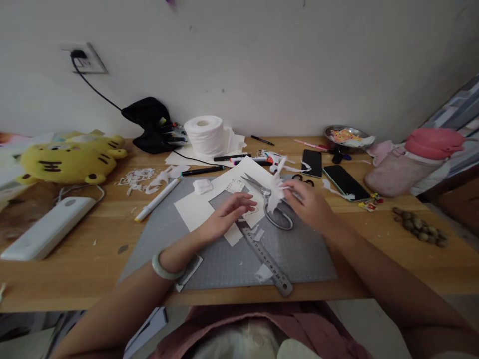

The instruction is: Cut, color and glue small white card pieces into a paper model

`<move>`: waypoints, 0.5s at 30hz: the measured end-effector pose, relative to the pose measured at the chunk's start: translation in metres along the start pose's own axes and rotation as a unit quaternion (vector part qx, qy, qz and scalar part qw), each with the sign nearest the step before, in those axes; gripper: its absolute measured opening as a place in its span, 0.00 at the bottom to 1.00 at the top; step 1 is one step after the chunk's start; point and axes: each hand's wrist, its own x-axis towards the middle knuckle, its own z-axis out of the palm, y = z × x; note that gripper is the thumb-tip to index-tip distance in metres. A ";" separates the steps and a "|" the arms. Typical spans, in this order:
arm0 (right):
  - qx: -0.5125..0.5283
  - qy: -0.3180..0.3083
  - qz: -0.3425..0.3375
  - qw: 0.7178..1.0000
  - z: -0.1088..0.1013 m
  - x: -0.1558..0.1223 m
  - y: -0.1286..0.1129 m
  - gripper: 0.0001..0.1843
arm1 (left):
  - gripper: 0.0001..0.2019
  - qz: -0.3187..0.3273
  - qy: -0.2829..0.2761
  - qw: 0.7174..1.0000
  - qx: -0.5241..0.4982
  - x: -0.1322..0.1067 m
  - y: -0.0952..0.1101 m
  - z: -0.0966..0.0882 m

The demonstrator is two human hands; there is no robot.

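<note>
My left hand (227, 215) lies over white paper sheets (194, 209) on a grey cutting mat (224, 259), fingers stretched out and slightly curled. My right hand (310, 203) is closed on a small cut white paper piece (277, 192), held just above the mat. Steel scissors (270, 203) lie on the mat between my hands, touching neither. A metal ruler (266, 260) lies diagonally on the mat below them. A pale bangle (163, 268) circles my left wrist.
On the wooden desk (86, 269) are a white marker (157, 199), paper scraps (136, 177), a toilet roll (204, 133), a yellow plush tiger (71, 159), a white device (48, 227), two phones (346, 182), a metal bowl (342, 134), a pink bottle (407, 162) and nuts (421, 227).
</note>
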 end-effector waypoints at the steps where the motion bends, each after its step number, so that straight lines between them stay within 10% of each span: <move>1: -0.019 -0.025 -0.029 0.999 0.002 -0.001 -0.002 0.11 | 0.17 -0.002 -0.022 1.000 0.006 -0.002 0.001 0.002; 5: -0.097 -0.045 -0.001 0.994 -0.003 0.005 0.007 0.12 | 0.15 -0.009 -0.033 0.995 0.091 -0.006 -0.001 0.006; 12: -0.174 -0.043 0.198 0.964 -0.042 0.022 0.057 0.22 | 0.14 0.000 0.156 0.981 0.119 0.011 -0.001 -0.007; 15: -0.252 -0.065 0.279 0.924 -0.053 0.020 0.080 0.22 | 0.13 0.011 0.065 0.993 0.102 0.000 0.023 -0.006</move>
